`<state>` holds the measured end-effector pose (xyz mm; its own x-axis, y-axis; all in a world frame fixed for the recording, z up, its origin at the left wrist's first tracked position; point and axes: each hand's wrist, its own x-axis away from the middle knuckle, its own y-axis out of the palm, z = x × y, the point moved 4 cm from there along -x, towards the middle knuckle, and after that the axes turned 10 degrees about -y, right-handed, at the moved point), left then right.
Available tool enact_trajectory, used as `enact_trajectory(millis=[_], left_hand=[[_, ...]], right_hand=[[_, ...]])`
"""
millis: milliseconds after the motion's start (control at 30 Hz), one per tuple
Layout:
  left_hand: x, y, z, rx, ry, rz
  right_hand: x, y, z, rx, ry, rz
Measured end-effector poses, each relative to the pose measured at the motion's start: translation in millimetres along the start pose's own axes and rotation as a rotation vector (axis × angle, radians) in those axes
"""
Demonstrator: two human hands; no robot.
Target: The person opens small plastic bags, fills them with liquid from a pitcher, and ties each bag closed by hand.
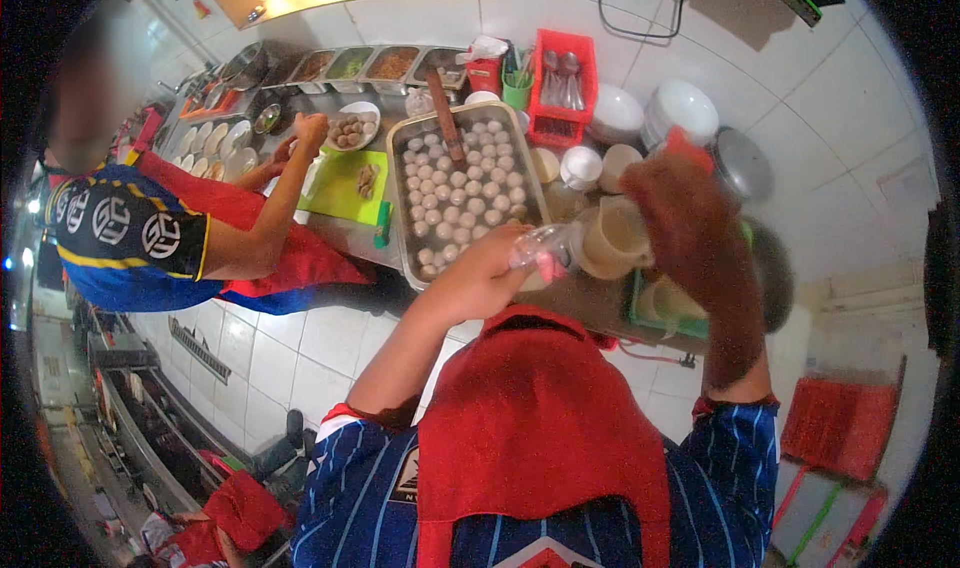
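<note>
My left hand grips a clear plastic bag over the front right corner of a metal tray. Something pink shows at the bag. The steel tray holds many pale meatballs in liquid, with a brown-handled utensil leaning into it. Right of the bag, a beige plastic jug has its mouth facing up towards me. My right hand is raised beside the jug, blurred, its fingers curled. A red patch shows at its far side; whether this hand grips the jug is unclear.
On the left, another person works over a bowl of meatballs and a green cutting board. Behind stand steel food pans, a red basket of spoons and stacked white bowls. A green-edged container sits at right.
</note>
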<state>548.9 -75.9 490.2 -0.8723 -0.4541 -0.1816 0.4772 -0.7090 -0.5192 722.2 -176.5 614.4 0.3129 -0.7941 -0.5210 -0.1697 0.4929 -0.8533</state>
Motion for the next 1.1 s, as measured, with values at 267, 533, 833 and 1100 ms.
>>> enact_trajectory(millis=[267, 533, 833, 1100], left_hand=[[4, 9, 1, 0.065, 0.004, 0.006], [-1, 26, -2, 0.028, 0.059, -0.042], [-3, 28, -19, -0.033, 0.135, 0.135], [4, 40, -27, -0.076, 0.017, 0.073]], right_hand=[[-1, 33, -51, -0.257, -0.035, 0.027], [4, 45, -42, -0.598, 0.189, 0.12], [0, 63, -51, -0.239, 0.052, -0.089], [17, 82, -45, -0.281, 0.17, 0.12]])
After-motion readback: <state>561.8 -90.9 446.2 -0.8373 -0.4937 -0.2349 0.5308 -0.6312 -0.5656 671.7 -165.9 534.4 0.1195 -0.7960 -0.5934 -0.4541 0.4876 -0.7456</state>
